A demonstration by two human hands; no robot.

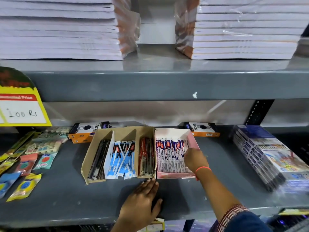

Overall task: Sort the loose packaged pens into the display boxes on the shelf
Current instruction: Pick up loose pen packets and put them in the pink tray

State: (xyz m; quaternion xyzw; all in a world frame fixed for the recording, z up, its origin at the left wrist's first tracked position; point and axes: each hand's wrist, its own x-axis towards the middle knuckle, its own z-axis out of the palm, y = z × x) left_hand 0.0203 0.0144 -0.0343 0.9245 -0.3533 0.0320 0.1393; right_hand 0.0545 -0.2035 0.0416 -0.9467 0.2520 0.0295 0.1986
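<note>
Packaged pens [168, 156] beneath right hand [194, 159] fingers, grip unclear, may buckle; left hand [142, 200], flat and released, braces pink box [173, 175].

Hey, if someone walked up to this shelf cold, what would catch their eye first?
Probably the right hand reaching into the pink box of purple-and-white packaged pens at mid-shelf, beside the cardboard box. Next, the yellow price sign at far left.

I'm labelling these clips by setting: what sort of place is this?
Most likely a stationery shop. A handwritten price tag hangs from the metal shelf, notebook stacks sit above, and display boxes hold packaged pens.
</note>
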